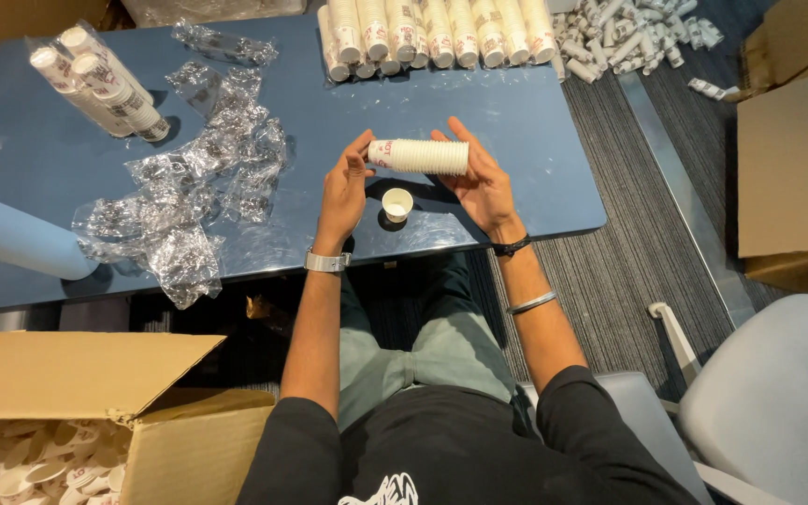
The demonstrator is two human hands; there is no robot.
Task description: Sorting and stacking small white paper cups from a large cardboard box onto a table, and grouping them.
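I hold a short stack of small white paper cups (420, 156) sideways above the blue table (39, 159). My left hand (344, 189) grips the stack's left end, where the cup mouth shows. My right hand (479, 178) supports its right end with fingers spread. A single small paper cup (397, 203) stands upright on the table just below the stack, between my wrists.
Crumpled clear plastic wrap (189, 201) lies on the table's left. Wrapped cup stacks (100, 79) rest at the far left, rows of stacks (437, 33) at the far edge. Cardboard boxes stand at front left (77, 393) and right (792, 168). A grey chair (769, 402) is near.
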